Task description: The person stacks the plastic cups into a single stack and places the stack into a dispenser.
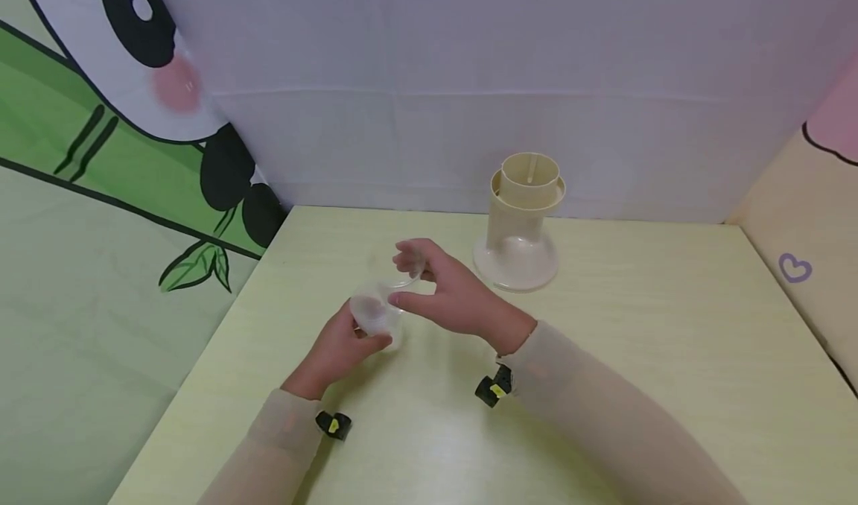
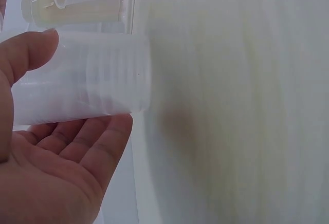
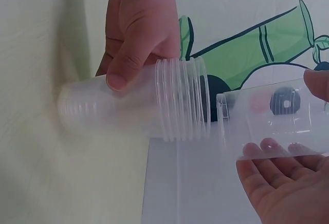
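left hand (image 1: 337,351) grips a stack of clear cups (image 3: 139,108), right hand (image 1: 450,290) holds 1 clear cup (image 3: 262,124).

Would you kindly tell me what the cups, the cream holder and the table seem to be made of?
Cups: likely thin, smooth plastic, since the patterned backdrop shows through the single cup.
Holder: probably hard, slightly shiny plastic, given its even colour and soft highlights.
Table: wood or laminate, I cannot tell which; it has faint grain-like streaks and a mild sheen.
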`<state>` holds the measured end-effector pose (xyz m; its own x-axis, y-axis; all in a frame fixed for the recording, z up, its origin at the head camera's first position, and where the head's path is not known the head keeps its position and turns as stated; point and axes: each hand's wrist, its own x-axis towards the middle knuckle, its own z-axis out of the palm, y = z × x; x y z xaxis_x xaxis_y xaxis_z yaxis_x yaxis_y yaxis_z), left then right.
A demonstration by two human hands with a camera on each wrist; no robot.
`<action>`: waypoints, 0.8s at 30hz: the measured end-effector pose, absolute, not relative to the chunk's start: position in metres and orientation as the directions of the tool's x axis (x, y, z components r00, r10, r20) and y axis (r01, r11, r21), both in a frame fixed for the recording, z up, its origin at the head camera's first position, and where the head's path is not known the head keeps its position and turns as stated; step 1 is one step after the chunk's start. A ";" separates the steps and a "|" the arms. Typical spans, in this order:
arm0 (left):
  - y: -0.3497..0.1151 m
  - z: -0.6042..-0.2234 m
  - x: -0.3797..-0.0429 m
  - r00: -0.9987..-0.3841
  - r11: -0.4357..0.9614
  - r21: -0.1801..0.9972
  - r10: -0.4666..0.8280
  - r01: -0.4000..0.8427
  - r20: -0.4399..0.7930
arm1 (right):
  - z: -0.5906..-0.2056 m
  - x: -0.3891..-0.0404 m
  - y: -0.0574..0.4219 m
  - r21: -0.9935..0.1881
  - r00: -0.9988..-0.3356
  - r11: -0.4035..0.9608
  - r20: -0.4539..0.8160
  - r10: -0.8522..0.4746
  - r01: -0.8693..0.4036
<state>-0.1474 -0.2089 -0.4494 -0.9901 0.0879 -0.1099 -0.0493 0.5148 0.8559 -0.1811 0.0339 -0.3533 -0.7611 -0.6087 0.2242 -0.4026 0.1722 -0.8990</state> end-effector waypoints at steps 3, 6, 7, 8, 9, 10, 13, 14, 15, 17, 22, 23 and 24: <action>-0.210 -0.450 -0.147 -0.989 0.518 0.854 0.088 -0.055 -0.117 | -0.356 -0.182 0.027 -0.906 -0.754 0.153 0.224 -0.618 -0.395; -0.209 -0.450 -0.147 -0.988 0.526 0.848 0.086 -0.062 -0.126 | -0.357 -0.181 0.022 -0.911 -0.753 0.140 0.226 -0.618 -0.388; -0.210 -0.450 -0.147 -0.988 0.529 0.846 0.088 -0.062 -0.127 | -0.357 -0.181 0.020 -0.911 -0.752 0.132 0.232 -0.617 -0.390; -0.210 -0.450 -0.146 -0.988 0.530 0.846 0.091 -0.060 -0.127 | -0.358 -0.180 0.019 -0.912 -0.751 0.129 0.233 -0.618 -0.389; -0.210 -0.450 -0.146 -0.987 0.530 0.846 0.094 -0.059 -0.128 | -0.358 -0.180 0.017 -0.913 -0.750 0.124 0.236 -0.618 -0.389; -0.210 -0.450 -0.146 -0.987 0.531 0.846 0.099 -0.055 -0.126 | -0.358 -0.179 0.016 -0.913 -0.749 0.119 0.239 -0.618 -0.390; -0.211 -0.449 -0.146 -0.987 0.528 0.848 0.109 -0.046 -0.122 | -0.358 -0.177 0.011 -0.916 -0.745 0.108 0.241 -0.623 -0.386; -0.211 -0.449 -0.146 -0.986 0.528 0.848 0.112 -0.044 -0.121 | -0.358 -0.177 0.010 -0.917 -0.745 0.109 0.237 -0.623 -0.383; -0.212 -0.449 -0.146 -0.986 0.528 0.848 0.113 -0.042 -0.120 | -0.358 -0.176 0.009 -0.919 -0.746 0.108 0.235 -0.623 -0.380; -0.213 -0.449 -0.146 -0.986 0.528 0.849 0.120 -0.036 -0.116 | -0.359 -0.176 0.008 -0.921 -0.749 0.109 0.230 -0.621 -0.373; -0.215 -0.450 -0.146 -0.984 0.519 0.854 0.142 -0.015 -0.104 | -0.360 -0.177 0.004 -0.928 -0.762 0.104 0.226 -0.606 -0.357; -0.216 -0.451 -0.146 -0.984 0.520 0.854 0.147 -0.010 -0.101 | -0.361 -0.177 0.003 -0.929 -0.764 0.104 0.223 -0.605 -0.355; -0.216 -0.452 -0.147 -0.984 0.520 0.854 0.146 -0.010 -0.100 | -0.361 -0.178 0.002 -0.930 -0.765 0.106 0.221 -0.605 -0.352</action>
